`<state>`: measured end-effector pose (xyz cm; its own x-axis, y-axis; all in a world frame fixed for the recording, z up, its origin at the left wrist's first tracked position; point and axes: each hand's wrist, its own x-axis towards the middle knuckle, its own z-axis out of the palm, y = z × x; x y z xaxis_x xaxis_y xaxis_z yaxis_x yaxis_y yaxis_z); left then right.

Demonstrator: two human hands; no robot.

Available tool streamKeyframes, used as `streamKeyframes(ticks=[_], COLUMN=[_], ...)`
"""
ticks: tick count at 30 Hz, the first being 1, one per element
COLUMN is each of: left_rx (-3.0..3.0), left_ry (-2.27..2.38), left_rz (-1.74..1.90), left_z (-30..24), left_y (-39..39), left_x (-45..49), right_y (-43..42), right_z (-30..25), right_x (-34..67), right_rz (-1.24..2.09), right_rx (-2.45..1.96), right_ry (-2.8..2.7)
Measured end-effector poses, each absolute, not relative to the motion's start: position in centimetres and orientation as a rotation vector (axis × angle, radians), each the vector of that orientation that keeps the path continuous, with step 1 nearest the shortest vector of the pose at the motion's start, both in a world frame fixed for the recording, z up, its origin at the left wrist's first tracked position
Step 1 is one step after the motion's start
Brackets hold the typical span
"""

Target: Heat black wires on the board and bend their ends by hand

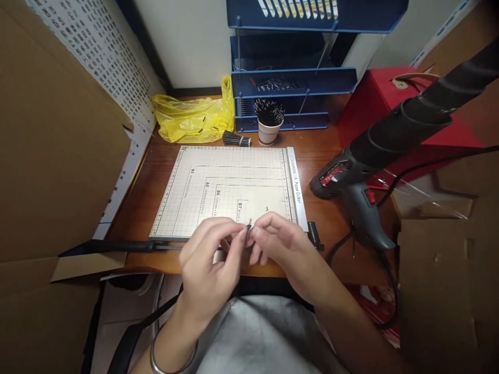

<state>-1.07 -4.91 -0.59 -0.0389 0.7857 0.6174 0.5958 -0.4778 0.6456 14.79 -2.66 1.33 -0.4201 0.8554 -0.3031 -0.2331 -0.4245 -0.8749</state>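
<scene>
Just above the front edge of the paper cutter [249, 166], my left hand [210, 254] pinches a short black wire [248, 231] between thumb and forefinger. A small brass-coloured tip shows at its upper end. Close against it, my right hand [284, 241] has thumb and forefinger pressed together, its other fingers curled. What sits between those right fingertips is too small to make out. On the cutter's board lies one tiny dark piece [267, 209]. Behind the board are a tied bundle of black wires [236, 138] and a paper cup [268, 134] packed with similar wires, pale tips up.
A heat gun [351, 171] with a cable stands at the right, before a red box [413, 98]. The cutter's black handle [125, 246] sticks out left. A yellow plastic bag [191, 119] and a blue tray rack [292, 78] line the back. Cardboard [50, 130] walls the left.
</scene>
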Motion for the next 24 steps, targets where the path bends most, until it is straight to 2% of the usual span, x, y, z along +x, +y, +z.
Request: streamKeyframes(ticks=[4, 18, 24], left_rx=[2.334, 1.956, 2.004], left_ry=[1.510, 1.522, 1.510], left_rz=[1.524, 1.504, 1.475], left_z=[-0.4, 0.1, 0.3], left_y=[-4.7, -5.0, -5.0], left_x=[-1.5, -1.3, -1.4], right_y=[-2.7, -3.4, -3.8], right_z=[1.4, 2.1, 2.2], right_x=[14.6, 14.6, 14.7], right_rz=[1.919, 1.561, 1.565], right_rx=[-0.997, -1.020, -1.025], right_ry=[-1.050, -1.344, -1.366])
